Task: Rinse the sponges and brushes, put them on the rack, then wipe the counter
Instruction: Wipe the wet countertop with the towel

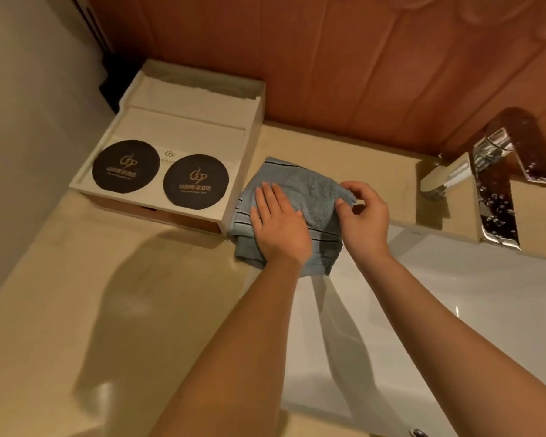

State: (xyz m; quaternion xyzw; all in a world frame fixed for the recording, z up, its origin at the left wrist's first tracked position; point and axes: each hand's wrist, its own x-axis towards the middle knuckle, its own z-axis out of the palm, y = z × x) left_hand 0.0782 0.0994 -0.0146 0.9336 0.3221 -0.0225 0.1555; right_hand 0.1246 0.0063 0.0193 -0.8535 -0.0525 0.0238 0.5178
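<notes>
A blue-grey striped cloth (300,187) lies folded on the beige counter (114,298), just left of the white sink (454,310). My left hand (278,225) lies flat on the cloth with straight fingers, pressing it down. My right hand (364,212) pinches the cloth's right edge between thumb and fingers. No sponges or brushes are in view.
A white tray box (249,146) with two black round coasters (196,182) stands on the counter right beside the cloth's left edge. A chrome faucet (492,171) rises at the back right of the sink. A wood-panelled wall runs behind.
</notes>
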